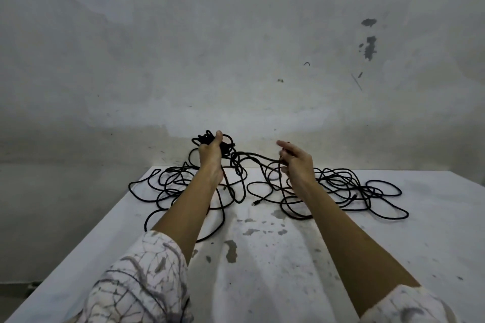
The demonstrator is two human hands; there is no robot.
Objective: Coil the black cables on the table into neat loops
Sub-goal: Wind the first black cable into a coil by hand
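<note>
While my left hand point(210, 155) is raised above the far edge of the desk point(262, 257) with its fingers curled round a small bundle of loops point(207, 137), my right hand point(294, 162) is up beside it, forefinger stretched out and the other fingers loosely bent round the strand point(254, 157) that runs between the two; how firmly it pinches I cannot tell. To do this step well, I judge I should let the strand slide through the right hand, feeding one even length at a time across to the left, laying each turn beside the last and giving the cord a slight roll so it does not kink. The knotted twist hanging just below the bundle should be shaken free first, or it will be wound into the coil. The black cables point(341, 191) are thin, round and matt, very limp, and lie in loose overlapping curls along the far part of the desk: one tangle toward the far left corner, partly under my left forearm, another toward the far right, with a small plug end point(255, 202) lying between them.
</note>
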